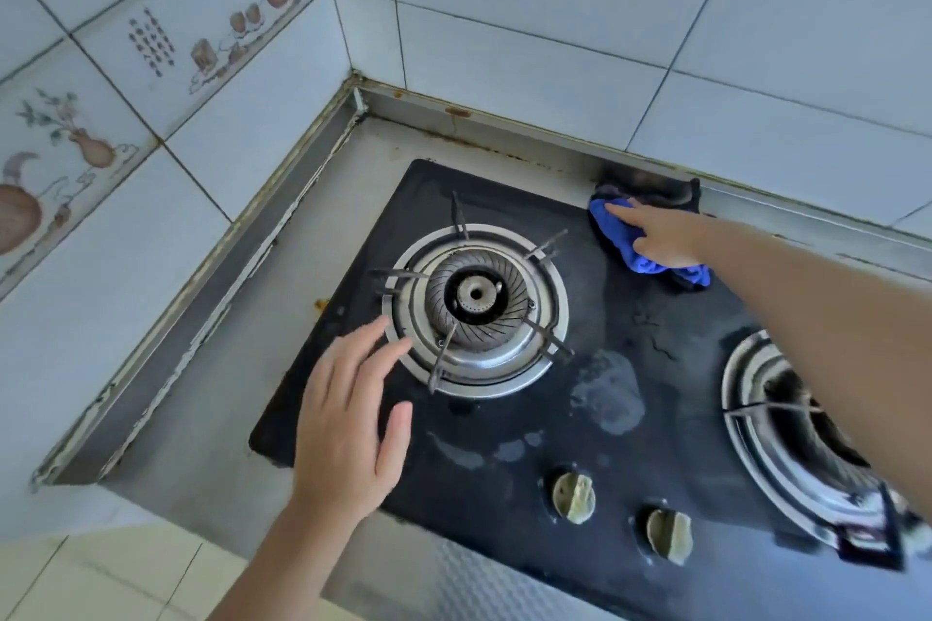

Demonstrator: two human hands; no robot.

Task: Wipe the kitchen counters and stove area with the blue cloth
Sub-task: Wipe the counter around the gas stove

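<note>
A black glass stove top (504, 464) with two burners is set into a steel counter (302, 237) in a tiled corner. My right hand (660, 235) presses the blue cloth (613, 229) flat against the stove's far edge, close to the back ledge. The cloth is bunched under my fingers, and part of it sticks out to the right below my wrist. My left hand (348, 424) hovers with fingers spread over the stove's front left part, beside the left burner (476, 310), and holds nothing. Pale smears mark the glass between the burners.
The right burner (787, 429) lies partly under my right forearm. Two round knobs (572, 494) (668, 535) sit along the stove's front edge. Tiled walls (555, 5) close off the back and left. A raised metal ledge (504, 121) with rust spots runs along the walls.
</note>
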